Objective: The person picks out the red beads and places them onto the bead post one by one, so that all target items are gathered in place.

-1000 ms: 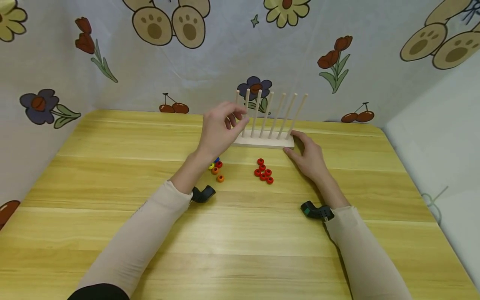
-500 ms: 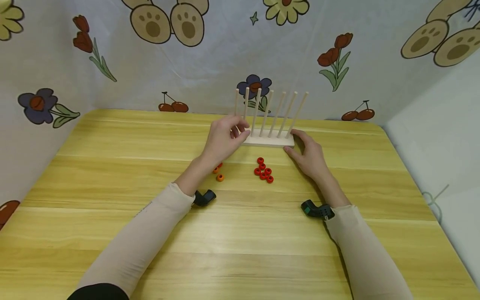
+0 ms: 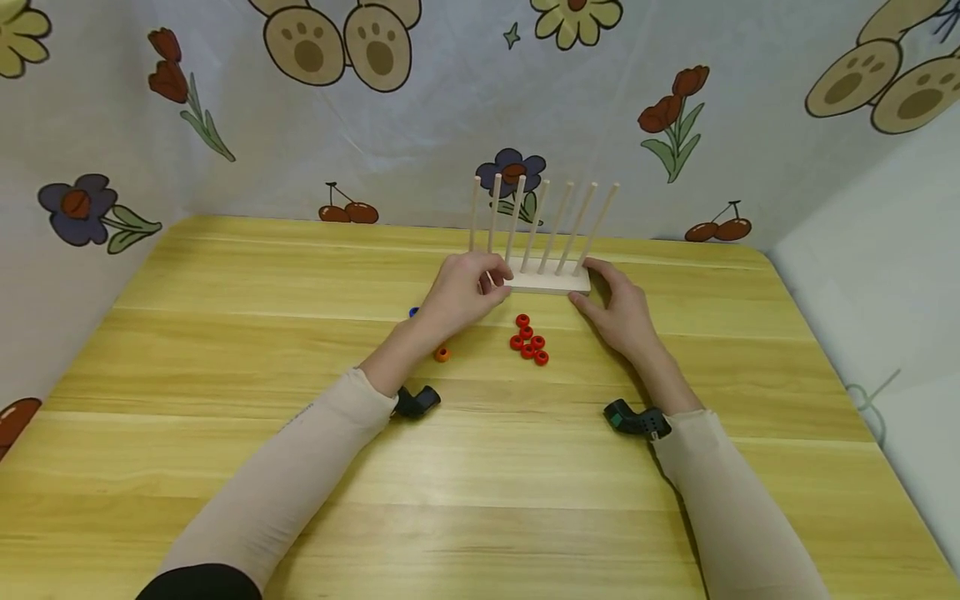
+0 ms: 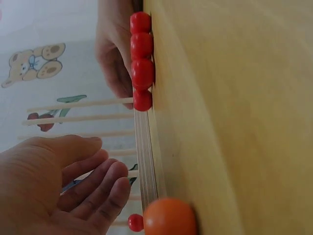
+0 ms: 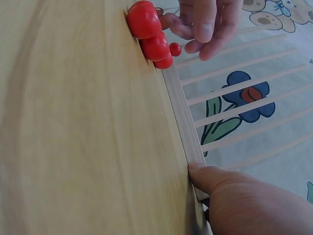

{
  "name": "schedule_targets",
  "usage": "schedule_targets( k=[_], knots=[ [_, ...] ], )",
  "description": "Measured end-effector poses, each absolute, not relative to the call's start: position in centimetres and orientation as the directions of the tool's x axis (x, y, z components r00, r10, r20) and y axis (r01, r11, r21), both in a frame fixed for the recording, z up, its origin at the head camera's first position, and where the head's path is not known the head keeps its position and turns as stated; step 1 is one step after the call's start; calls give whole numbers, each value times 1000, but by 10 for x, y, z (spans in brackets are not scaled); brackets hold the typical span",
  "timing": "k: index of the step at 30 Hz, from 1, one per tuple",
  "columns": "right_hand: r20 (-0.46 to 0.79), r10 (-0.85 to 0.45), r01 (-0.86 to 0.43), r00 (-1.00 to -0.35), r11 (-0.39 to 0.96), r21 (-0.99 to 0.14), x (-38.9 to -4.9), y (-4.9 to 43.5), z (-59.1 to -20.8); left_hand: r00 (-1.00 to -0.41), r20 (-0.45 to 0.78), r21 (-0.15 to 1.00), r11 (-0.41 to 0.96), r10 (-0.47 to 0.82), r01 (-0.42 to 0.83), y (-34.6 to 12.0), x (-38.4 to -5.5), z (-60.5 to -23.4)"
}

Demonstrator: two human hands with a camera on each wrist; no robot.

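Observation:
A pale wooden peg rack point(image 3: 551, 282) with several upright pegs stands at the back of the table. My right hand point(image 3: 621, 310) grips its right end, the thumb on the front edge and the fingers behind. My left hand point(image 3: 468, 293) is in front of the rack's left half, fingers loosely bent; in the left wrist view nothing shows between thumb and fingers. That view also shows a red bead point(image 4: 136, 223) at the foot of the leftmost peg. Several red beads point(image 3: 527, 351) lie in a cluster on the table between my hands.
Near my left forearm, an orange bead point(image 3: 442, 354) and a blue bead point(image 3: 414, 312) are partly visible; my arm covers the space between them. A patterned cloth point(image 3: 420, 142) hangs behind the table's back edge. A white wall point(image 3: 885, 317) stands at the right.
My left hand has come down from beside the left pegs and shifted right, to the front of the rack's base. My right hand has stayed at the rack's end.

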State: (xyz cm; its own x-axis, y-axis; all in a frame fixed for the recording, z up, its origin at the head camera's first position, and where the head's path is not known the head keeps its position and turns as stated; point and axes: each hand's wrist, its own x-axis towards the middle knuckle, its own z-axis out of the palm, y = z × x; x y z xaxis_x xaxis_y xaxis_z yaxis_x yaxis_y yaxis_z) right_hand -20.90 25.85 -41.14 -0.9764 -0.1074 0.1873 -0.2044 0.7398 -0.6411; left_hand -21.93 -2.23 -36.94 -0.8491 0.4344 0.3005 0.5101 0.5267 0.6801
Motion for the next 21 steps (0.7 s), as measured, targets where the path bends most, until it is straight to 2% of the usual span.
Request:
schedule_targets(
  k=[4,11,21],
  knots=[
    [185,-107,-203,-977,738,-644,-208,258,-411,-830,230,680,526,508,510,-18,-217,-372],
    [178,-103,-195,-979,737,-647,-209,259,-410,-765,121,615,556,633,558,-12,-216,-375],
    [181,-104,-198,-978,734,-649,-210,259,-412,-748,90,573,580,657,579,-7,-211,-379]
  ],
)
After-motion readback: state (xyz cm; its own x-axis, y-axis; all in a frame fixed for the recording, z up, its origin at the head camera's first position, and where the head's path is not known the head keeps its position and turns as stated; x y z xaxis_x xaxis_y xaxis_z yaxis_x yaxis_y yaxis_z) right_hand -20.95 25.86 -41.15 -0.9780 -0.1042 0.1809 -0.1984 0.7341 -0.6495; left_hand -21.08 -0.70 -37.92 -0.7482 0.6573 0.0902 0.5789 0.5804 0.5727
